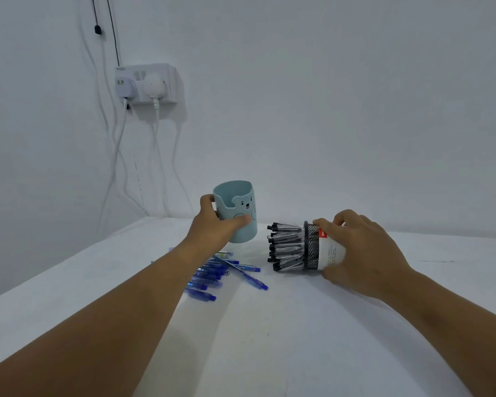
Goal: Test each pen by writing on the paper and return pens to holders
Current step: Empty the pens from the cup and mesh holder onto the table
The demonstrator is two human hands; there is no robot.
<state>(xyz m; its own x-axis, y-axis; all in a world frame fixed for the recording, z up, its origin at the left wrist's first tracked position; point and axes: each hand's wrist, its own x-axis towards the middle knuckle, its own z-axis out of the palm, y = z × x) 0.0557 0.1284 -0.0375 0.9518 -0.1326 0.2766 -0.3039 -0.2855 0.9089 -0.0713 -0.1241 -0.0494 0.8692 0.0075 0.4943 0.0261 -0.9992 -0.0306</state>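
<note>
We work over a white table (298,339), seemingly still unloading, with no paper in view. Our left hand (212,222) grips the blue bear holder (236,207), upright just above the loose blue pens (221,275); our right hand (358,250) grasps the black mesh holder (312,247), tipped on its side, black pens (285,246) jutting out leftward. Next, we judge, slide those free and find paper.

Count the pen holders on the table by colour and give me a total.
Light blue holder, gripped by the left hand: 1
Black mesh holder, on its side under the right hand: 1
Total: 2
</note>
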